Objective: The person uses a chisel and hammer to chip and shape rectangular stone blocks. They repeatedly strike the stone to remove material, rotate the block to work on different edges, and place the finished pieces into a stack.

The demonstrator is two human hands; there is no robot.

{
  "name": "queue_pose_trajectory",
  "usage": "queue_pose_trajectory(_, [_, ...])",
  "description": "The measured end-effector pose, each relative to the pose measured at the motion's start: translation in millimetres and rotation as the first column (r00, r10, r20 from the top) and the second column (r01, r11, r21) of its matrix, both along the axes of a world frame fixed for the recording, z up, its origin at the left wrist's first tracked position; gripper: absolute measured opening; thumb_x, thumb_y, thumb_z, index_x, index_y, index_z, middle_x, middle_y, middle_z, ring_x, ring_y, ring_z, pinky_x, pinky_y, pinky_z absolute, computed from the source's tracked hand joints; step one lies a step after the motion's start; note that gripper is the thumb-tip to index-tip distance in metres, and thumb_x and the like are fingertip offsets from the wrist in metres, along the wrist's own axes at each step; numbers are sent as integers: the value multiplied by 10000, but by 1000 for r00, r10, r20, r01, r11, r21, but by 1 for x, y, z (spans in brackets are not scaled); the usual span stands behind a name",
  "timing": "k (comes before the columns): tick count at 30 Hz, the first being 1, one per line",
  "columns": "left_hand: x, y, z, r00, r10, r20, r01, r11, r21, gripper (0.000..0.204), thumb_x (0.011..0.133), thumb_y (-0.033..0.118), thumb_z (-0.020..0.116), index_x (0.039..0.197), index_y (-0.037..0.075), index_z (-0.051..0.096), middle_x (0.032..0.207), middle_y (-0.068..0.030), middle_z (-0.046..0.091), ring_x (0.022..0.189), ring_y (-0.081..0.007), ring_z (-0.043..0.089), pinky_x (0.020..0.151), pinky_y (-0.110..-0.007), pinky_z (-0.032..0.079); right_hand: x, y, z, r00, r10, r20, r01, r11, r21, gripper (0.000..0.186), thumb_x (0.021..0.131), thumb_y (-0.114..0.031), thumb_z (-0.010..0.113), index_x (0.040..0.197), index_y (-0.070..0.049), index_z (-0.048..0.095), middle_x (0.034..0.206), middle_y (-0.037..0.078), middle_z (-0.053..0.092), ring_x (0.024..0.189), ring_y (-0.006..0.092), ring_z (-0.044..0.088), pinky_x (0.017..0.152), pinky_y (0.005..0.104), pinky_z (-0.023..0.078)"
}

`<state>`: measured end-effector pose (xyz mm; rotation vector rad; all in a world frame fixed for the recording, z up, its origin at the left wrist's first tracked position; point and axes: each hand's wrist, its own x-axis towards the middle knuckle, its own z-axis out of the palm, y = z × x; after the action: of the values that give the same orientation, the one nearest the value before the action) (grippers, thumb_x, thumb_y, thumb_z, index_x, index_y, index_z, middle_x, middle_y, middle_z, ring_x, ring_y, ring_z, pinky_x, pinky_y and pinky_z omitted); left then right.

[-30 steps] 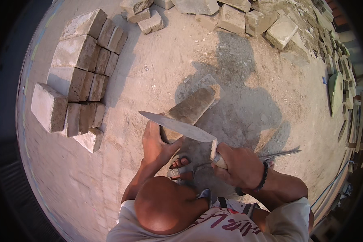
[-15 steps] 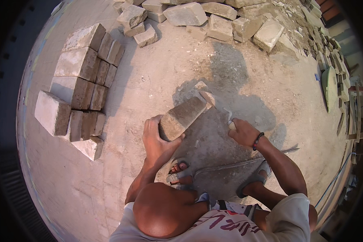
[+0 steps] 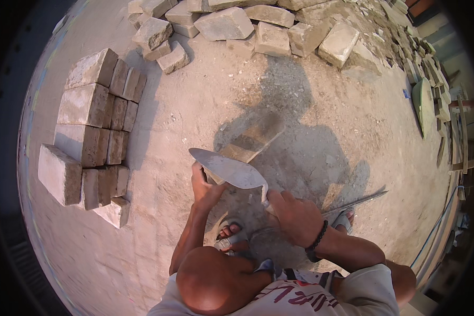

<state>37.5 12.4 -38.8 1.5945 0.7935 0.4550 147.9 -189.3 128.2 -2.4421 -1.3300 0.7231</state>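
My left hand (image 3: 206, 190) is closed round the near end of a long, dusty brick (image 3: 255, 138), which slants away from me above the ground. In my right hand (image 3: 297, 217) is the handle of a trowel (image 3: 230, 169). The trowel's broad grey blade lies across the near part of the brick, its tip close to my left fingers. That blade hides part of the brick and of my left hand; whether it touches the brick I cannot tell.
Left of me stands a stack of bricks (image 3: 82, 104). A heap of loose bricks and rubble (image 3: 224, 23) lies along the far side. Near my sandalled feet is a thin bar (image 3: 355, 201) on the ground. Wooden boards (image 3: 463, 131) are at the far right.
The trowel has swung left and up over the brick with my right hand, its blade now in plain view. My left hand keeps its hold on the brick.
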Motion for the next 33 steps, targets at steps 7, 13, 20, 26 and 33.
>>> queue_pose_trajectory(7, [-5,4,-11,993,65,98,-95,932,350,819,642,64,877,1323,12,425,1248,-167,504,1173,-304,532,1013,-388,434,123,-32,-76,950,-297,100,308,944,-118,334,895,-209,615,1119,5,487,778,266,635,764,444,662,669,512,529])
queue_pose_trajectory(13, [-22,18,-15,980,-11,-200,109,866,487,866,616,58,870,1355,31,419,1254,-211,471,1193,-394,473,1025,-444,405,81,-19,-17,871,-358,-336,435,880,191,318,882,-227,644,1067,1,522,719,189,584,627,358,586,637,412,478])
queue_pose_trajectory(20, [4,-2,5,923,-40,-384,296,710,638,928,681,158,874,1413,-38,337,1316,-258,430,1238,-432,407,1079,-511,294,38,-24,-64,910,-272,-312,314,945,91,420,927,-298,595,1144,37,462,770,294,617,759,490,630,688,529,489])
queue_pose_trajectory(26, [33,-17,11,954,-65,-292,279,551,787,905,799,212,781,1480,-44,244,1432,-302,348,1305,-491,350,1077,-663,224,61,-19,-59,868,-355,-347,380,925,4,385,920,-253,579,1153,29,459,851,312,628,823,500,620,741,563,474])
queue_pose_trajectory(33, [48,-23,7,969,-70,-238,245,422,873,778,866,231,715,1501,57,300,1458,-315,344,1287,-547,355,1049,-677,259,72,-21,-83,890,-300,-344,301,952,-52,352,908,-238,574,1126,22,481,880,288,639,854,488,615,753,568,466])
